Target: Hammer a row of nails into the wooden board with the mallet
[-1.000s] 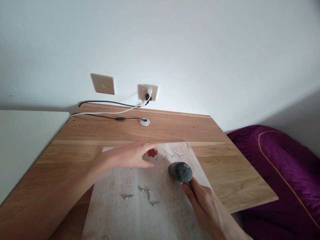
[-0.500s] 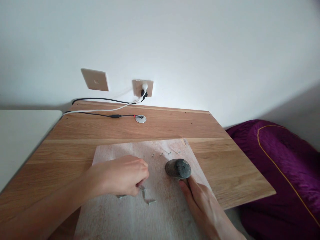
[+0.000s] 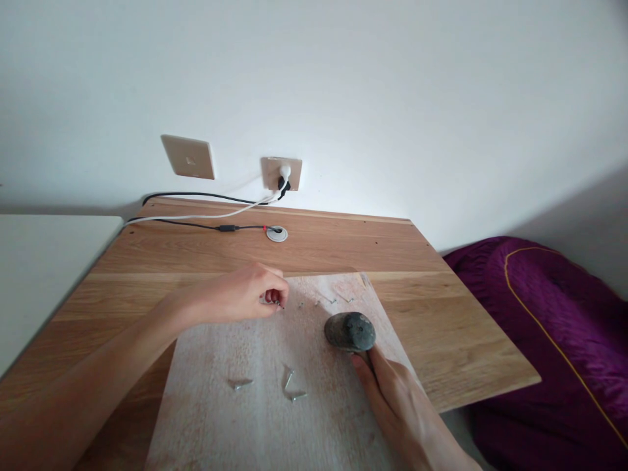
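Observation:
My right hand is wrapped round the handle of a rubber mallet, whose dark, worn head hovers over or rests on the whitish board; I cannot tell which. Near the board's far edge, my left hand pinches a small silvery screw, partly hidden by the fingers. To its right runs a row of several screws standing in the board, the right ones leaning. Three loose screws lie nearer me: one at the left, and two close together.
The board lies on a wooden desktop. Behind are black and white cables, a cable grommet and a wall socket. A purple cover bulges at the right; a white surface adjoins the left.
My left hand has moved away from me, from the loose screws to the far edge of the board, with a screw in its fingers. My right hand and the mallet have stayed in place.

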`<state>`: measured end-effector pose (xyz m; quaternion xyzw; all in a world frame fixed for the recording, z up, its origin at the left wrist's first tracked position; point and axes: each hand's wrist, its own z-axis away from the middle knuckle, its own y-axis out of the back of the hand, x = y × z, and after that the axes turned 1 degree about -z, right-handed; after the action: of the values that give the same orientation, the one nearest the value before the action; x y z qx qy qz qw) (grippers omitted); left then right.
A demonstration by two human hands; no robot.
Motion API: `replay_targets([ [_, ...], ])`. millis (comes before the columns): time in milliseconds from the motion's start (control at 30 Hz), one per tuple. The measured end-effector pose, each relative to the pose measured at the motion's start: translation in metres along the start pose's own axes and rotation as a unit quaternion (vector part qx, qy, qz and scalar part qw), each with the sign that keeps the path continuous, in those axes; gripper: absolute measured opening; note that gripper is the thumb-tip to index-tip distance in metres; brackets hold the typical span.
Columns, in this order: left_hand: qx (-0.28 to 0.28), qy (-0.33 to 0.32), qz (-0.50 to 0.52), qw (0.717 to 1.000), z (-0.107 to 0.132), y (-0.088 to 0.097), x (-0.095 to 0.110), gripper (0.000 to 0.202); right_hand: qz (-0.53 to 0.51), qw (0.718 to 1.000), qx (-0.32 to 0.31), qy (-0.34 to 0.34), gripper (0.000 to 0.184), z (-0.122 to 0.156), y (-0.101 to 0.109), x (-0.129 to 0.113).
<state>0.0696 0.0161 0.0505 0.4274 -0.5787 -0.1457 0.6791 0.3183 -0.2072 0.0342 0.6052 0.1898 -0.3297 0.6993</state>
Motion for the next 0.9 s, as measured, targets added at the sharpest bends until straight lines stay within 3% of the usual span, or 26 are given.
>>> replay_targets([
  [700, 0.028, -0.019, 0.038, 0.999, -0.011, -0.019, -0.018, 0.019, -0.005, 1.0, -0.012, 0.003, 0.04, 0.0, 0.002, -0.001],
  [900, 0.029, -0.028, 0.034, 0.999, -0.01, -0.021, -0.014, 0.022, -0.011, 1.0, -0.003, 0.001, 0.04, 0.0, 0.0, 0.002],
])
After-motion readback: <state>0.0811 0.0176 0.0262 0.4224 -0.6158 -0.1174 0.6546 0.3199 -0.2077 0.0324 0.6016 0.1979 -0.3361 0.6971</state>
